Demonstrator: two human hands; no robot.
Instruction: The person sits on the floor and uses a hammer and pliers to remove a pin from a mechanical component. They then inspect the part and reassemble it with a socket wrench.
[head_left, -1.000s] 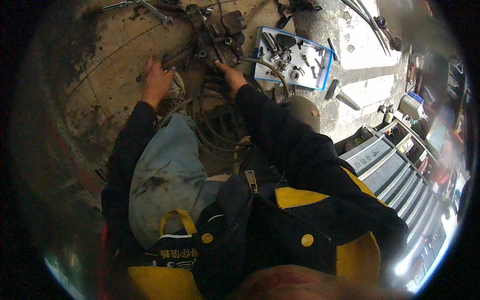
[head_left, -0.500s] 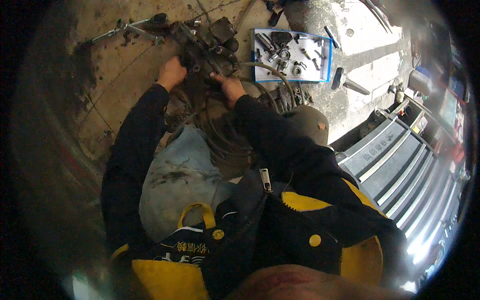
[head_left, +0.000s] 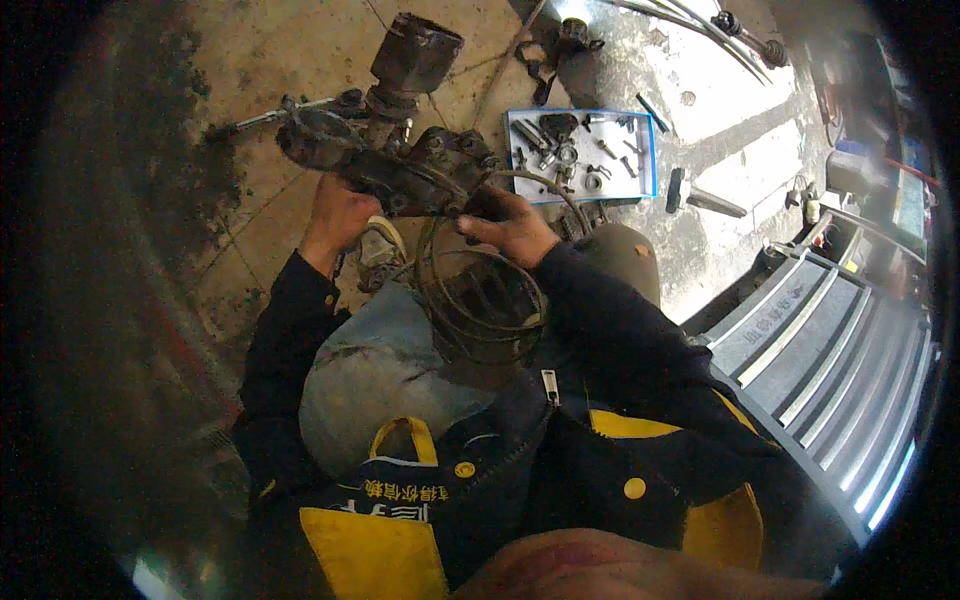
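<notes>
A greasy dark metal assembly [head_left: 400, 175] is held up above the floor between both of my hands. A dirty cylinder [head_left: 415, 55] stands out from its far side, and a ring-shaped end lies at its left. My left hand [head_left: 340, 220] grips the assembly from below at the left, its fingertips hidden under the metal. My right hand [head_left: 510, 228] holds the right end, thumb on the near side and fingers behind. Thin looped hoses hang from the assembly over a dark ribbed part [head_left: 485, 315] at my knees.
A shallow white tray with a blue rim [head_left: 655, 170] holds bolts, rings and sockets. A hammer [head_left: 700, 195] lies to its right. Metal hand tools [head_left: 270, 118] lie on the stained floor at the left. A grey ribbed panel [head_left: 810, 340] stands at the right.
My hands have raised and turned the assembly, so the cylinder now points away from me. My right hand has moved right and nearer to me. The hose loops hang more freely.
</notes>
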